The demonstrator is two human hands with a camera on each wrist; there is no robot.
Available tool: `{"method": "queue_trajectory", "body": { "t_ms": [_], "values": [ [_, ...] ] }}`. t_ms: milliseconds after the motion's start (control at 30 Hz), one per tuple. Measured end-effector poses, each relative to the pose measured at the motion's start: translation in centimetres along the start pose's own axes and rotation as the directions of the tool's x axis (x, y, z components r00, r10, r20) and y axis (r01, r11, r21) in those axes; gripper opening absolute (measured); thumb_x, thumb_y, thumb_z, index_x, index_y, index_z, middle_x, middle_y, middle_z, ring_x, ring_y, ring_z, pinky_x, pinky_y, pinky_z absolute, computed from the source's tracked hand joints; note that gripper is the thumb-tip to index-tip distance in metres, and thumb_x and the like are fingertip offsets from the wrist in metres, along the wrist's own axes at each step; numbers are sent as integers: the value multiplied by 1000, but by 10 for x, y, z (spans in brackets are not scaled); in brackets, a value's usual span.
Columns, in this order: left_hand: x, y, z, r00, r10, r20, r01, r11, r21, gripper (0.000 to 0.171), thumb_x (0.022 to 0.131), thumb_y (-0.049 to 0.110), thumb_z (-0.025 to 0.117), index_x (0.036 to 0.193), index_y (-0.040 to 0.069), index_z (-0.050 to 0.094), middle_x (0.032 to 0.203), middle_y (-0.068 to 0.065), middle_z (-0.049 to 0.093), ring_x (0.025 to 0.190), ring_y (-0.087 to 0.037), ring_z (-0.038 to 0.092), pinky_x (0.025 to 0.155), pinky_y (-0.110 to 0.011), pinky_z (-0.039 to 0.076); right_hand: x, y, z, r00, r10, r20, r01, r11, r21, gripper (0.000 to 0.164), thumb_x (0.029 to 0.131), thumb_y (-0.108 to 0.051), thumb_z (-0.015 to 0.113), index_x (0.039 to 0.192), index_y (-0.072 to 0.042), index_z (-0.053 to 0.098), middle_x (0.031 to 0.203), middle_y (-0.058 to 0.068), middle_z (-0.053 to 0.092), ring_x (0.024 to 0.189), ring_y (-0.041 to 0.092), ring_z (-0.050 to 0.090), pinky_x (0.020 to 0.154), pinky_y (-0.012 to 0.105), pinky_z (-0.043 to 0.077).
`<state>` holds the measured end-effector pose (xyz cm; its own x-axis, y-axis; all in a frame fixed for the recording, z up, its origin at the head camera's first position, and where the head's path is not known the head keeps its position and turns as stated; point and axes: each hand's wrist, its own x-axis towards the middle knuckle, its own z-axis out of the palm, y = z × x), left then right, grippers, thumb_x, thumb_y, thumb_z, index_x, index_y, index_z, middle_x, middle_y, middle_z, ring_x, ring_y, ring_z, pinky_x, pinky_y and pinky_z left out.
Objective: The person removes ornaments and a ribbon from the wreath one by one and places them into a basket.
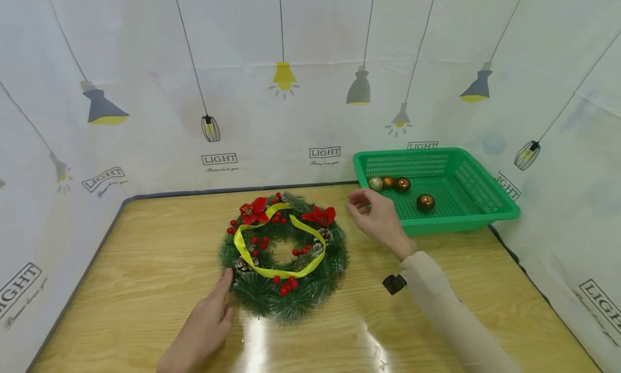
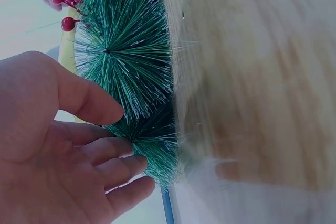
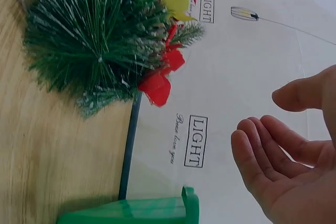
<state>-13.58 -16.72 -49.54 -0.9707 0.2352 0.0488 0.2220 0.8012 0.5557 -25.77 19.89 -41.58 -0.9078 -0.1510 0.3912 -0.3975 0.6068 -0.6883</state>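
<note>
A green wreath (image 1: 310, 295) with red flowers, red berries and pinecones lies on the table. A yellow ribbon (image 1: 277, 272) is laid in a loop over its top. My left hand (image 1: 206, 322) is at the wreath's lower left edge, fingers fairly straight; in the left wrist view its fingertips (image 2: 137, 186) are right at the green needles. Between the wreath and the green basket (image 1: 466, 222), my right hand (image 1: 375, 216) is raised with nothing in it, its fingers loosely bent, as the right wrist view also shows.
Several shiny baubles lie in the basket: a pale gold one (image 1: 375, 184) and brown ones, one brown bauble (image 1: 425, 202) lying apart. A white cloth wall (image 1: 262, 136) printed with lamps stands around the wooden table (image 1: 145, 243).
</note>
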Motion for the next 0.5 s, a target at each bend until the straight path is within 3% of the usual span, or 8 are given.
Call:
{"method": "queue_trajectory", "body": {
  "t_ms": [200,500],
  "values": [
    [0,1,1,1000,-14,24,15,1000,-14,76,97,5,53,160,-2,13,164,-24,19,148,-41,30,121,-55,27,-3,-8,16,999,-9,42,8,999,33,22,97,-11,65,116,-2,67,105,14,71,92,26,70,82,39,63],
    [0,-1,1,1000,-8,11,8,1000,-15,76,96,4,54,160,-2,15,163,-25,22,148,-41,32,120,-55,28,0,-15,41,996,-43,82,36,996,82,22,97,-13,65,115,-2,68,104,12,71,90,24,69,80,35,62]
  ]
}}
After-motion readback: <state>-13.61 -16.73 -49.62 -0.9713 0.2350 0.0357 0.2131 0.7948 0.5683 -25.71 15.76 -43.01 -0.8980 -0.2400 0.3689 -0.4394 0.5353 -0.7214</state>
